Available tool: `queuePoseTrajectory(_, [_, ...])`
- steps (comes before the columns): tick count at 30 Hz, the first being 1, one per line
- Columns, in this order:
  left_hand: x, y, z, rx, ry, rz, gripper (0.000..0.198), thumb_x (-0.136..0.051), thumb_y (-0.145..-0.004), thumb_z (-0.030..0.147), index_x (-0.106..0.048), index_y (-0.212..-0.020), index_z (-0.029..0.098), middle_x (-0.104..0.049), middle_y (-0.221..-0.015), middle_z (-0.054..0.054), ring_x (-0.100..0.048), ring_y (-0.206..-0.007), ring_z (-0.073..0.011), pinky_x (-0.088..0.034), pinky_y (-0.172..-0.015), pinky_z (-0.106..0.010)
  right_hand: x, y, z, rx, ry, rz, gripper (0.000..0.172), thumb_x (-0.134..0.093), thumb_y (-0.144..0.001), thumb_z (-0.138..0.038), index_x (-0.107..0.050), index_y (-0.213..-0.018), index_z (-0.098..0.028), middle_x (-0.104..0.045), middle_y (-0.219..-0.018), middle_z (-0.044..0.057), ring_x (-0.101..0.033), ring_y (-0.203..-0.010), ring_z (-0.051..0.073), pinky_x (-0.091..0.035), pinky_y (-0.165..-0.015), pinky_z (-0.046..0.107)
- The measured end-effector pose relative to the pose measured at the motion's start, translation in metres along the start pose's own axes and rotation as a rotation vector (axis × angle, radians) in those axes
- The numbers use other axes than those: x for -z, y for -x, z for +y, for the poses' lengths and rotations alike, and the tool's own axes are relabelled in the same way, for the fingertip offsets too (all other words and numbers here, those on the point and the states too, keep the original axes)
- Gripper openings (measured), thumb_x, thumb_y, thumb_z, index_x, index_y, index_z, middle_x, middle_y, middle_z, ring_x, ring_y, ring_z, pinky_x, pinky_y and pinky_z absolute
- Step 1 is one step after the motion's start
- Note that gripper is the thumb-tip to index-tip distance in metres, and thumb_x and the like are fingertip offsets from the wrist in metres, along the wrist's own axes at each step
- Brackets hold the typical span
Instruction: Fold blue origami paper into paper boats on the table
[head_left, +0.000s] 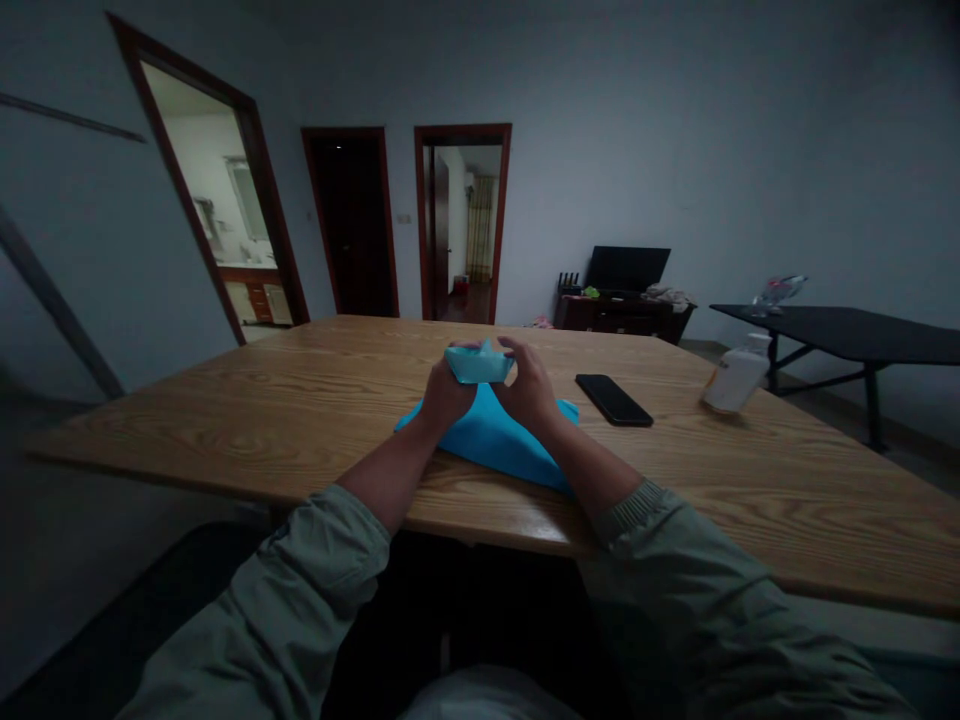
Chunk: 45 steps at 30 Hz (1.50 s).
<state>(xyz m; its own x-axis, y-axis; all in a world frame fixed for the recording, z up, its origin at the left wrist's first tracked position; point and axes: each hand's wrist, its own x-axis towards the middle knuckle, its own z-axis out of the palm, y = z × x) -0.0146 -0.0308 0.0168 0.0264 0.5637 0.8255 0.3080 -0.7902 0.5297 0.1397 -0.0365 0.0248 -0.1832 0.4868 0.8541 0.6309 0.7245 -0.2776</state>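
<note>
A small folded piece of light blue paper (478, 364) is held up between both my hands, just above the wooden table (285, 410). My left hand (445, 392) pinches its left end and my right hand (531, 388) pinches its right end, fingers curled closed on it. Under my wrists a larger sheet of darker blue paper (495, 440) lies flat on the table. My grey-green sleeves reach in from the bottom of the view.
A black phone (613, 399) lies flat to the right of my hands. A white bottle (736, 375) stands near the table's right edge. Beyond it are a black table (855, 332), a dark cabinet with a screen (624, 300), and open doorways in the far wall.
</note>
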Motion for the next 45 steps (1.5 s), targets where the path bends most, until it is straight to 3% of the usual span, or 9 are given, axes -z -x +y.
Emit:
queuePoseTrajectory(4, [0.000,-0.001,0.003,-0.041,0.097,-0.027,0.036,-0.053,-0.076,0.011,-0.052,-0.112,0.019,-0.061,-0.117,-0.008,-0.057,-0.111,-0.0184,-0.044,-0.096,-0.031,0.001,0.000,0.001,0.043,0.034,-0.002,0.053,-0.054,-0.070,-0.012,-0.050,-0.122,-0.020,-0.058,-0.113,0.012,-0.053,-0.105,0.028,-0.044,-0.090,0.042])
queuePoseTrajectory(8, [0.000,-0.002,0.007,0.009,0.044,-0.050,0.036,-0.053,-0.077,0.012,-0.053,-0.112,0.018,-0.062,-0.117,-0.009,-0.057,-0.111,-0.0189,-0.043,-0.097,-0.032,0.002,0.000,-0.001,0.047,0.061,0.002,0.059,-0.051,-0.070,-0.010,-0.047,-0.127,-0.022,-0.057,-0.116,0.012,-0.052,-0.107,0.029,-0.042,-0.091,0.044])
queuePoseTrajectory(14, [-0.002,-0.001,0.005,0.014,0.013,0.007,0.033,-0.057,-0.075,0.011,-0.053,-0.108,0.020,-0.063,-0.114,-0.007,-0.058,-0.110,-0.0189,-0.044,-0.096,-0.032,0.002,-0.001,-0.005,0.056,0.092,-0.013,0.062,-0.050,-0.068,-0.009,-0.046,-0.129,-0.018,-0.059,-0.115,0.013,-0.052,-0.106,0.029,-0.040,-0.092,0.044])
queuePoseTrajectory(23, [-0.007,0.000,-0.001,-0.154,0.112,0.028,0.032,-0.059,-0.075,0.013,-0.053,-0.106,0.020,-0.063,-0.107,-0.006,-0.060,-0.103,-0.0184,-0.047,-0.091,-0.034,0.001,-0.002,-0.005,0.006,0.130,0.010,0.049,-0.051,-0.068,-0.010,-0.055,-0.116,-0.018,-0.066,-0.102,0.009,-0.057,-0.097,0.026,-0.040,-0.088,0.039])
queuePoseTrajectory(37, [-0.006,-0.001,0.001,-0.177,-0.073,0.143,0.029,-0.060,-0.076,0.014,-0.054,-0.103,0.022,-0.061,-0.106,-0.005,-0.058,-0.106,-0.0196,-0.046,-0.094,-0.036,0.003,-0.005,-0.015,-0.036,0.219,-0.062,0.040,-0.050,-0.069,-0.013,-0.056,-0.108,-0.017,-0.066,-0.101,0.011,-0.058,-0.097,0.026,-0.036,-0.087,0.038])
queuePoseTrajectory(45, [-0.003,0.000,0.009,-0.156,-0.023,0.102,0.030,-0.054,-0.080,0.016,-0.056,-0.110,0.020,-0.063,-0.109,-0.007,-0.058,-0.107,-0.0197,-0.045,-0.096,-0.035,0.006,-0.005,-0.016,-0.010,0.211,-0.059,0.042,-0.049,-0.069,-0.013,-0.056,-0.110,-0.016,-0.065,-0.104,0.012,-0.055,-0.100,0.028,-0.035,-0.088,0.039])
